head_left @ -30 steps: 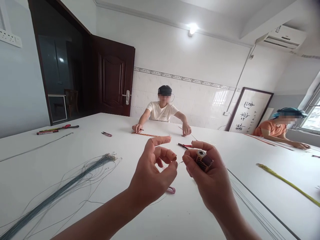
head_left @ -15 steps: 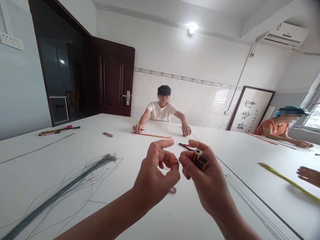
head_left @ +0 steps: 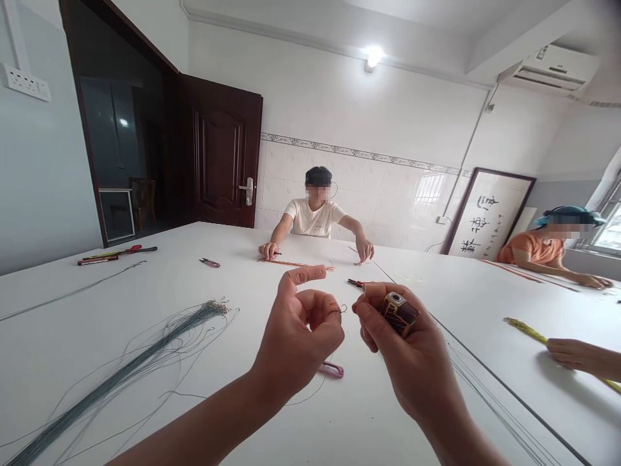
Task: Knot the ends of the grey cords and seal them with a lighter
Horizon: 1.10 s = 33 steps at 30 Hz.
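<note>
My left hand [head_left: 303,323] is closed in a pinch on a thin dark cord, whose curled tip [head_left: 344,309] pokes out past the fingers. My right hand [head_left: 402,343] is wrapped around a boxy black-and-gold lighter [head_left: 400,314] with a round metal piece at its top end. The fingertips of both hands are apart, with a small gap between them. Pink thread snips [head_left: 332,369] lie on the white table [head_left: 272,421] below my left hand, and a thin strand curves down beside them.
A bundle of grey-green cords [head_left: 160,343] lies at left. Snips [head_left: 209,263] and red-handled tools [head_left: 116,255] are farther back. Pliers [head_left: 356,283] lie behind my hands. A co-worker's hand [head_left: 579,356] holds a yellow-green bundle [head_left: 528,331]. Two other people [head_left: 315,213] [head_left: 538,249] sit at the table.
My hands have moved apart, and the cord's curled tip now shows at my left fingers. At right, the co-worker's hand has moved left onto the yellow-green bundle.
</note>
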### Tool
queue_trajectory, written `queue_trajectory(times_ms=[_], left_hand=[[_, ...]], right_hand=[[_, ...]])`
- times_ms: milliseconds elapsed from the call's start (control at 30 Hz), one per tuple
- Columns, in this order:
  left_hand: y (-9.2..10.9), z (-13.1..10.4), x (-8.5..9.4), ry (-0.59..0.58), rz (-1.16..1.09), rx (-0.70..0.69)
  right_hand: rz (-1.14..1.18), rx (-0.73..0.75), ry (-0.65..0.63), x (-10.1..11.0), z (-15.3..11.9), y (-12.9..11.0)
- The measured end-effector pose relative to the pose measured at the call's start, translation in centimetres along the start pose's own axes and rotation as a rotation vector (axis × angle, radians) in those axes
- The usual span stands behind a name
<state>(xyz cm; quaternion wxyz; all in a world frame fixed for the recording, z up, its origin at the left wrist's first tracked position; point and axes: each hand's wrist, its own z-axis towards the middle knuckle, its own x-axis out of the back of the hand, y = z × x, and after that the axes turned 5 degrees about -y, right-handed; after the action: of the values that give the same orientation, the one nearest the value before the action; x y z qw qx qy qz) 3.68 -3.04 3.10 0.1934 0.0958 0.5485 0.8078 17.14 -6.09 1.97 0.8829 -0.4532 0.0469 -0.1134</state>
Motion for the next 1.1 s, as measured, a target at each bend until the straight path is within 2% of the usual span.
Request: queue_trajectory(times_ms=[267, 600, 767, 833, 1000, 1100], left_hand=[[0.5, 0.1, 0.0, 0.004, -0.074, 0.015], [0.1, -0.2, -0.4, -0.062, -0.180, 0.067], [0.2, 0.0, -0.1, -0.044, -0.270, 0.086], [0.3, 0.1, 0.1, -0.019, -0.308, 0.093], [0.9, 0.3, 0.3, 0.007, -0.367, 0.098], [1.0, 0.4, 0.3, -0.004, -0.377, 0.088]], right_hand=[[-0.093, 0.094, 0.023, -0.5, -0.5, -0.1], [-0.036, 0.065, 0.001, -0.9, -1.1, 0.2], [-0.085, 0.071, -0.049, -0.7, -0.6, 0.1], [-0.048, 0.018, -0.097, -0.5, -0.3, 0.3], [0.245, -0.346, -0.201, -0.2, -0.2, 0.5], [0.391, -0.454, -0.276, -0.5, -0.3, 0.2]])
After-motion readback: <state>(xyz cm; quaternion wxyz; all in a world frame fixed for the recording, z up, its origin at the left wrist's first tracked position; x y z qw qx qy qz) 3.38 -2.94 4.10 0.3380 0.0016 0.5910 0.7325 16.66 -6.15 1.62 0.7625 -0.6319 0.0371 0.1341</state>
